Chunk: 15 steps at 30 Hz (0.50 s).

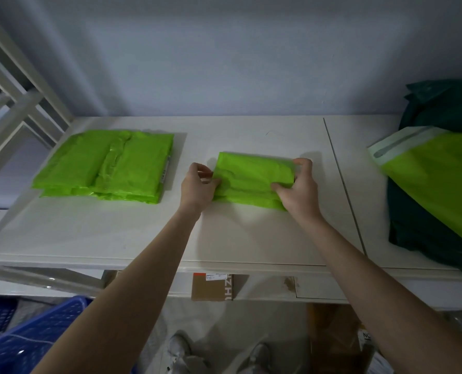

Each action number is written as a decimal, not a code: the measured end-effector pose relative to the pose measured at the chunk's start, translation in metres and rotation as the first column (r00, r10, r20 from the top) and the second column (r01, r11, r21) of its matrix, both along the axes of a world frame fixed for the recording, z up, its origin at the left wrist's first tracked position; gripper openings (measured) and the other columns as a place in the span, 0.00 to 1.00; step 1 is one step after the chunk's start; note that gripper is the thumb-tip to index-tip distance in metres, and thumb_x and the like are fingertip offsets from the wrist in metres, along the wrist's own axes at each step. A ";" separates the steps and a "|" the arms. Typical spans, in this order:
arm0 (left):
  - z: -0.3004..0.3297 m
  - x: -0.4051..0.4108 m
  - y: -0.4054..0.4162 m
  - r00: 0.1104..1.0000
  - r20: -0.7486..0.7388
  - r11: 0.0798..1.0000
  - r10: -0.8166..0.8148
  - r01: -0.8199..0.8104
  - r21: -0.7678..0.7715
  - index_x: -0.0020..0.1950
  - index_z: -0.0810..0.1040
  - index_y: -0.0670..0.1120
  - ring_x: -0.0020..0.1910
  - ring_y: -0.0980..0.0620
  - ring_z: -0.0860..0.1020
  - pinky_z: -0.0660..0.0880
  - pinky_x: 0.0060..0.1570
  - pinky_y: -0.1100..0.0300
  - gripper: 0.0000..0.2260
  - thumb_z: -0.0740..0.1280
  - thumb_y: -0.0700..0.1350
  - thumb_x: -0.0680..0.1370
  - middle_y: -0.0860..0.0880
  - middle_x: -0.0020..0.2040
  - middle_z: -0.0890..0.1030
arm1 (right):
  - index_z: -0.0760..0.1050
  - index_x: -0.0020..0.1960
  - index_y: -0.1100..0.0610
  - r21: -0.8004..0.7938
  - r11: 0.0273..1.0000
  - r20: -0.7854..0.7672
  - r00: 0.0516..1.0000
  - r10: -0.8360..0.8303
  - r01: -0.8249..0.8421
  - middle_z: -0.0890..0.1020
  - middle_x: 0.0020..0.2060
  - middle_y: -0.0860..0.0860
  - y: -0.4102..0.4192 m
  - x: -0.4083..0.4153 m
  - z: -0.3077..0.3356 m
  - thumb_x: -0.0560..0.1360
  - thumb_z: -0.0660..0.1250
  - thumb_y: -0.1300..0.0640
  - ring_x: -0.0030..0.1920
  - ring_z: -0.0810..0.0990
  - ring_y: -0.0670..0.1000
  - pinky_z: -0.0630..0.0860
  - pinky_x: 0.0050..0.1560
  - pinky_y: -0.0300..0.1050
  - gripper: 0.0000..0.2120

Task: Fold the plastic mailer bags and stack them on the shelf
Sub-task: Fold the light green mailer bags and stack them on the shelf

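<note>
Head view, looking down onto a white shelf (132, 233) with a smooth, matte top and a thin seam running front to back on its right side. A folded mailer bag (251, 179) lies flat near the middle of the shelf — bright lime-green plastic, thin and glossy, creased into a compact rectangle with layered edges along its near side. The left hand (197, 184) pinches the bag's left edge, fingers curled around the fold. The right hand (297, 187) grips the bag's right end, thumb pressed on the top surface and fingers hooked over the far corner. Both forearms are bare.

To the left, well apart from the held bag, sits a stack of folded bags (103, 168) of the same lime-green film — wrinkled, roughly square, edges slightly offset. At the far right, an unfolded lime-green bag (440, 174) with a pale adhesive strip drapes over a pile of dark green bags (440, 109). A white frame (14, 103) rises at the left. Below the shelf edge: a brown cardboard box (212, 288) and a blue perforated plastic crate (22, 338).
</note>
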<state>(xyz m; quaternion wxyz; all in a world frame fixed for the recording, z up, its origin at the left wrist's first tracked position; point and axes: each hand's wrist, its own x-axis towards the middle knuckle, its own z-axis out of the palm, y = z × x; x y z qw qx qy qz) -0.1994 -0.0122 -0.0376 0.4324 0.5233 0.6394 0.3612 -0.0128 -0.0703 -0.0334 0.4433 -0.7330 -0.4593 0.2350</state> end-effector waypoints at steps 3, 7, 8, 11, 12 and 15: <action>-0.003 -0.001 0.000 0.998 -0.057 0.999 -0.023 0.026 0.046 0.42 0.72 0.47 0.43 0.51 0.75 0.68 0.36 0.63 0.08 0.66 0.36 0.75 0.50 0.44 0.77 | 0.65 0.61 0.60 0.002 1.000 -0.014 1.000 0.003 -0.003 0.80 0.48 0.58 0.000 -0.001 -0.001 0.68 0.72 0.65 0.46 0.77 0.54 0.62 0.38 0.37 0.26; -0.004 0.000 0.000 0.986 -0.137 0.993 -0.094 0.102 0.058 0.47 0.82 0.47 0.45 0.51 0.77 0.70 0.40 0.67 0.09 0.63 0.36 0.77 0.46 0.52 0.79 | 0.67 0.61 0.60 0.011 1.000 -0.013 1.000 0.011 -0.010 0.77 0.43 0.54 0.000 0.000 0.000 0.69 0.71 0.65 0.43 0.74 0.52 0.62 0.38 0.39 0.23; -0.004 0.000 0.000 0.982 -0.161 0.991 -0.103 0.114 0.064 0.52 0.82 0.45 0.48 0.50 0.78 0.70 0.44 0.67 0.09 0.63 0.37 0.77 0.46 0.56 0.78 | 0.68 0.60 0.60 0.010 1.000 -0.001 1.000 0.008 -0.008 0.76 0.40 0.52 0.000 0.000 0.000 0.70 0.70 0.65 0.42 0.73 0.52 0.62 0.38 0.39 0.21; -0.004 0.000 -0.002 0.965 -0.229 0.984 -0.127 0.152 0.091 0.61 0.78 0.41 0.55 0.47 0.78 0.67 0.49 0.71 0.12 0.64 0.39 0.78 0.44 0.62 0.75 | 0.74 0.55 0.61 0.012 1.000 0.039 0.999 0.011 -0.012 0.70 0.33 0.44 0.001 0.000 0.000 0.70 0.70 0.66 0.40 0.71 0.51 0.60 0.38 0.39 0.14; -0.004 0.000 -0.002 0.961 -0.242 0.982 -0.135 0.163 0.096 0.62 0.77 0.41 0.56 0.47 0.78 0.67 0.50 0.70 0.13 0.64 0.40 0.78 0.44 0.62 0.75 | 0.76 0.53 0.62 0.016 1.000 0.043 0.999 0.017 -0.018 0.71 0.34 0.44 0.001 0.001 0.000 0.70 0.70 0.66 0.41 0.71 0.50 0.60 0.39 0.38 0.12; -0.003 0.000 -0.003 0.955 -0.254 0.979 -0.155 0.183 0.089 0.63 0.77 0.42 0.55 0.47 0.78 0.69 0.54 0.66 0.14 0.65 0.41 0.78 0.44 0.63 0.73 | 0.78 0.50 0.62 0.015 1.000 0.063 0.998 0.020 -0.021 0.75 0.40 0.49 0.002 0.002 -0.003 0.69 0.70 0.67 0.43 0.71 0.48 0.61 0.40 0.37 0.10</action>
